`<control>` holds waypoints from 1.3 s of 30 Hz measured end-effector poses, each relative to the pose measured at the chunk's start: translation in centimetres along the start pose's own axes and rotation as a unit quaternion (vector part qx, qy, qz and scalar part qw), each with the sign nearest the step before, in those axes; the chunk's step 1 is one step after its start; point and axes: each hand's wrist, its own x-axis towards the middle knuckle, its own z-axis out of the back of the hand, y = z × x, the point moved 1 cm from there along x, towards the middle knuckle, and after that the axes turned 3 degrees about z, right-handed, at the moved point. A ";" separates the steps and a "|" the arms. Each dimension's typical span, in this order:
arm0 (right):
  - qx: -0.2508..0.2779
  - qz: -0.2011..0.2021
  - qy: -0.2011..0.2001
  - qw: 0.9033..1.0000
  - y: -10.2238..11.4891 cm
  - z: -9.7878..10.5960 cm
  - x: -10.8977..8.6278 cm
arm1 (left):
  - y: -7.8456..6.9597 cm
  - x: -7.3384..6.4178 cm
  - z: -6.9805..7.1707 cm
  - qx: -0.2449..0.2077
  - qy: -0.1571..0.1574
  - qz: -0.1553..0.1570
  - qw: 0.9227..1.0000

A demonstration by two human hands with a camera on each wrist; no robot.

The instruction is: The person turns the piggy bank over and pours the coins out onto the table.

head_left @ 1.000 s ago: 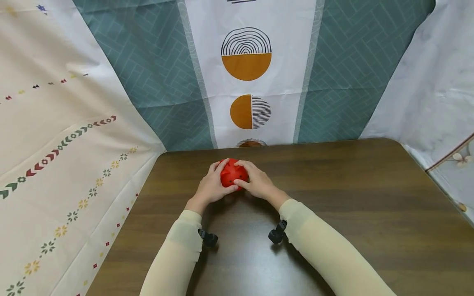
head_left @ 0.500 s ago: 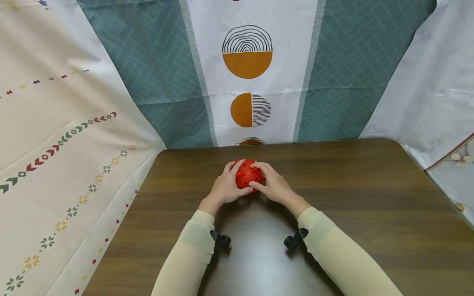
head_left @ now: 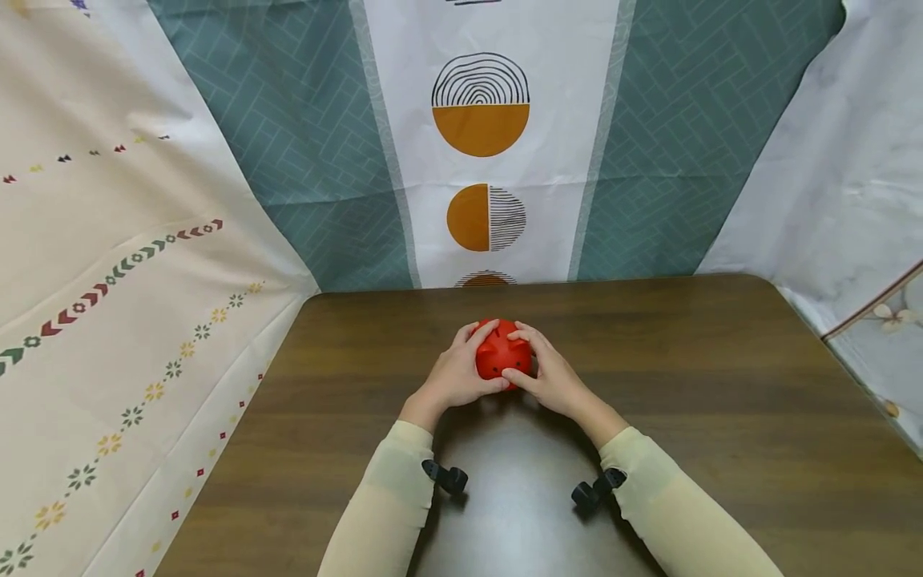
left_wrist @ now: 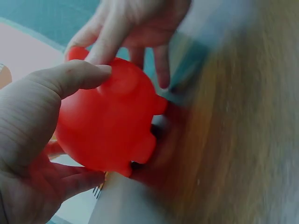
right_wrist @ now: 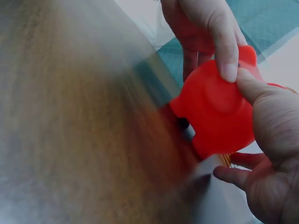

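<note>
A round, smooth red piggy bank (head_left: 502,349) with small ears, stubby feet and two dark eyes sat between the person's bare hands over the far part of the brown wood-grain desk (head_left: 685,361), a little left of its middle. Its face was turned to the near side, and what looked like a slot showed on top

The left hand (head_left: 458,375) held its left side and the right hand (head_left: 557,383) its right, each grip parted about as wide as the body between thumb and fingers. The thumbs came together on the near face, by the snout, while some lower fingers of the right hand hung apart from the body. The feet were close to the desk — whether they touched it could not be told from the wrist views

The step in hand seemed to be steadying or guiding the piggy bank with both hands, upright and low. Any next move appeared to call for even pressure from both sides, since the rounded shell could turn if one hand pushed harder; letting go would want all the feet flat first — then both thumbs eased off the face together, without tipping it
</note>
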 end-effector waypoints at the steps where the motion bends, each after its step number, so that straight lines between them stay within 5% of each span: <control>1: 0.009 0.000 0.000 1.000 -0.1 -0.1 -0.2 | 0.0 -0.1 -0.1 -0.006 0.005 -0.003 1.000; 13: 0.029 0.036 -0.008 0.999 0.0 0.1 -1.4 | -0.4 -1.1 -1.0 -0.052 0.015 -0.018 0.998; 39: 0.038 0.032 0.011 0.999 -0.9 2.7 -1.7 | -1.2 -0.3 -2.3 -0.039 0.015 -0.042 0.998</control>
